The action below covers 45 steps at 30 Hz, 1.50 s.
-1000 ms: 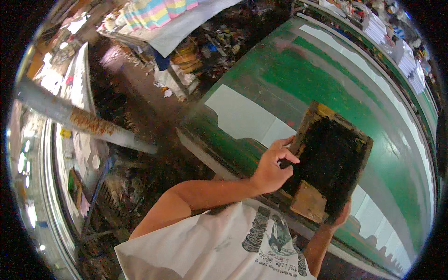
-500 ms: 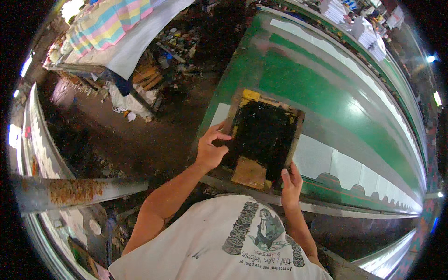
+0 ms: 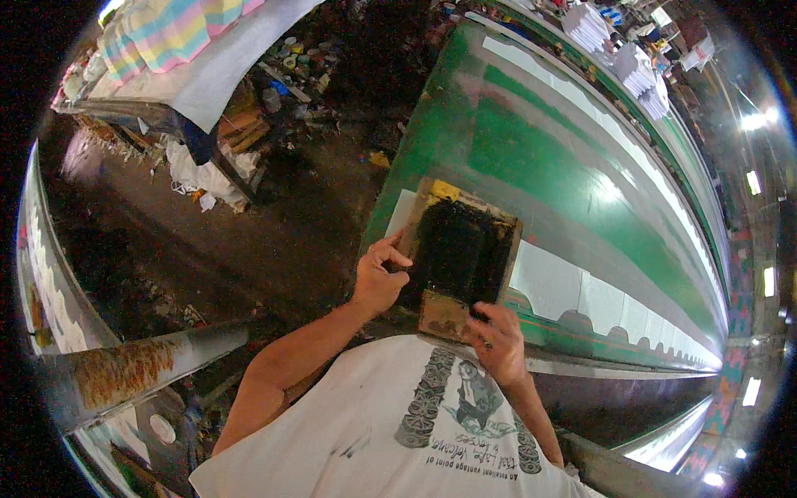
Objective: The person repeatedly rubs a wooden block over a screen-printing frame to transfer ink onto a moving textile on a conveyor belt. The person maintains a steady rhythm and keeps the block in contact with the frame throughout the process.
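A small screen printing frame [image 3: 511, 261] lies tilted over the near left corner of a long green table [image 3: 531, 141]. Its wooden rim has yellow stains and its middle is coated in black ink. At its near end rests a brown wooden squeegee [image 3: 442, 314], its lower side against the inked area. My left hand [image 3: 382, 275] is closed on the frame's left edge, thumb and forefinger bent. The right hand [image 3: 496, 342] has its fingers curled at the squeegee's right end; the fingertips are dark and partly hidden.
White cloth pieces [image 3: 573, 290] lie along the table's near edge, with another white strip on the far side. Stacked white sheets [image 3: 635, 70] stand at the far right. To the left is a cloth-covered table [image 3: 228, 62]; a rusty beam [image 3: 133, 365] juts in below.
My right hand has left the frame's right edge and come in to the squeegee. The left hand keeps its hold on the left edge. The view has shifted slightly.
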Each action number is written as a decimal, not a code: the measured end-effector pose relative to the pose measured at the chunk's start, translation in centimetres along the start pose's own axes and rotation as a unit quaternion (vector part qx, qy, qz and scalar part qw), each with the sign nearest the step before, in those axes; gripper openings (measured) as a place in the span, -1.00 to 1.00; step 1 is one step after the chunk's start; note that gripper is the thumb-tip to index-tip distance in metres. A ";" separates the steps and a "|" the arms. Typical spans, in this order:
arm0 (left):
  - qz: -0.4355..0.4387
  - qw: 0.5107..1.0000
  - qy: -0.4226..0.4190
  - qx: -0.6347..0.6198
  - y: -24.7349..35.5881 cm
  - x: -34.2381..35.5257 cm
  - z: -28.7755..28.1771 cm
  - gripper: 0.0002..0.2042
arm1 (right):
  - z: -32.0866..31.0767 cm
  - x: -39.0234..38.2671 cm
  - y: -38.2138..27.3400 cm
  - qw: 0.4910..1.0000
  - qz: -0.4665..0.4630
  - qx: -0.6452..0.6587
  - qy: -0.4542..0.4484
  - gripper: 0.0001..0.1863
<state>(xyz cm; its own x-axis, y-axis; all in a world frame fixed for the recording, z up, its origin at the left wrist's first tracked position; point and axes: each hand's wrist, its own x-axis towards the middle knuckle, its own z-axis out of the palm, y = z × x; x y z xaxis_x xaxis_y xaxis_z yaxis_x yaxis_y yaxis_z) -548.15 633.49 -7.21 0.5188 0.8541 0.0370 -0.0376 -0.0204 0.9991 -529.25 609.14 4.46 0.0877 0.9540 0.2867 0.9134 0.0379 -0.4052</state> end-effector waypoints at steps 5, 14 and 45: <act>0.010 1.000 0.006 0.027 0.2 0.1 0.6 -0.75 | -1.3 3.8 -2.0 0.989 0.002 0.025 -0.143 -0.42; 0.005 0.999 0.007 0.037 -0.5 -0.1 0.8 -0.79 | 0.0 4.9 -2.6 0.996 -0.003 -0.030 -0.086 -0.50; 0.025 0.996 -0.046 0.073 -1.2 0.2 0.0 -0.71 | 2.5 15.0 7.7 0.997 0.065 -0.048 0.019 -0.42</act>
<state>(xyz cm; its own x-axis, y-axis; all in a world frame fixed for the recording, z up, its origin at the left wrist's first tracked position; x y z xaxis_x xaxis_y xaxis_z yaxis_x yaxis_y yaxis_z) -547.94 633.70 -8.39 0.5964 0.7984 0.0827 0.0555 -0.1438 0.9880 -521.85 624.46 3.47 0.2209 0.9370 0.2707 0.9270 -0.1154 -0.3568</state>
